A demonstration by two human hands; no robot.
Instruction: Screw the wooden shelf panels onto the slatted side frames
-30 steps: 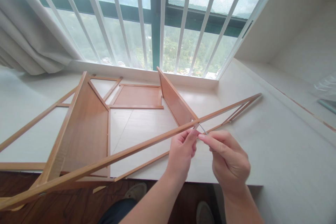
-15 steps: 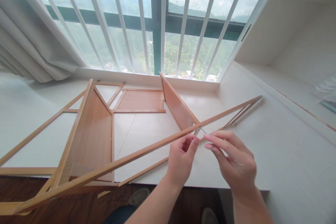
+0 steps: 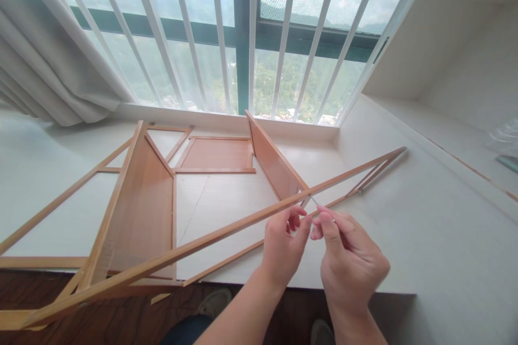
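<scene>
My right hand [image 3: 352, 259] pinches a thin metal hex key [image 3: 314, 201] between thumb and fingers. Its tip meets the underside of a long wooden rail [image 3: 243, 219], where an upright wooden panel [image 3: 275, 159] joins it. Beside it, my left hand [image 3: 285, 242] is just below the rail, fingers loosely curled and thumb apart, with nothing visible in it. The rail slopes from lower left to upper right and belongs to a partly joined wooden frame. A second upright panel [image 3: 141, 210] stands to the left, with a flat panel [image 3: 216, 153] between the two.
The frame rests on a white ledge [image 3: 388, 237] under a barred window [image 3: 238, 64]. A grey curtain [image 3: 52, 54] hangs at left, and white shelving [image 3: 445, 54] rises at right. Dark wooden floor [image 3: 117, 318] and a shoe [image 3: 214, 302] show below the ledge.
My right hand has turned around the hex key, its thumb now on top and its wrist shifted left. The left thumb and fingertips have parted slightly. The frame stays in place.
</scene>
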